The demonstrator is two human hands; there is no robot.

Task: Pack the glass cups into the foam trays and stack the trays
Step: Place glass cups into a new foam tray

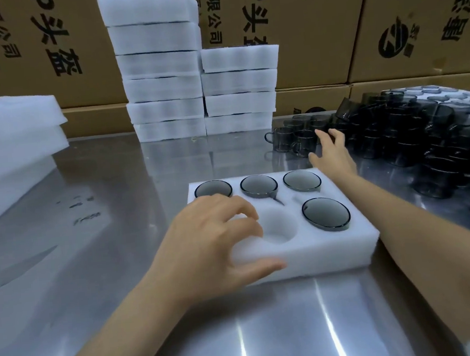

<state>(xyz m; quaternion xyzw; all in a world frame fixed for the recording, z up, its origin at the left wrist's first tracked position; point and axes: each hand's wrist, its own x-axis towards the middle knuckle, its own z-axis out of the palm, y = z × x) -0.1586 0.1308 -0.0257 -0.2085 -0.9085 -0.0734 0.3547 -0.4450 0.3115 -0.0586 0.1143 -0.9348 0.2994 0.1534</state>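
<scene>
— Hands first: left hand (pixel 205 238) curled over the near left corner of the foam tray (pixel 321 252), thumb along the front edge, fingers on top, steadying it. Right hand (pixel 330 151) stretched out, fingers spread and holding nothing, just short of the loose glass cups (pixel 296 140).

— And the tray itself?

— Lying flat on the steel table (pixel 116 206), right in front. Six pockets; four visibly filled: three cups along the far row (pixel 259 186), one at the near right (pixel 325 214). Near middle pocket (pixel 277 225) bare. Near left pocket hidden under the left hand, so cannot tell.

— So mid-fill, then?

— Looks that way: fetching the next cup. Calls for closing on one of the nearest cups, probably by rim or handle, without knocking its neighbours, then lowering it upright into the bare pocket while keeping the tray pinned.

— Further out?

— Big heap of dark cups (pixel 425 136) to the right, some stacked, some tilted. Two columns of packed trays (pixel 203 94) at the back of the table, the left one taller. Pile of foam sheets (pixel 10 147) at far left. Printed cartons (pixel 314 26) behind everything. Stacking probably follows once the pockets are full.
</scene>
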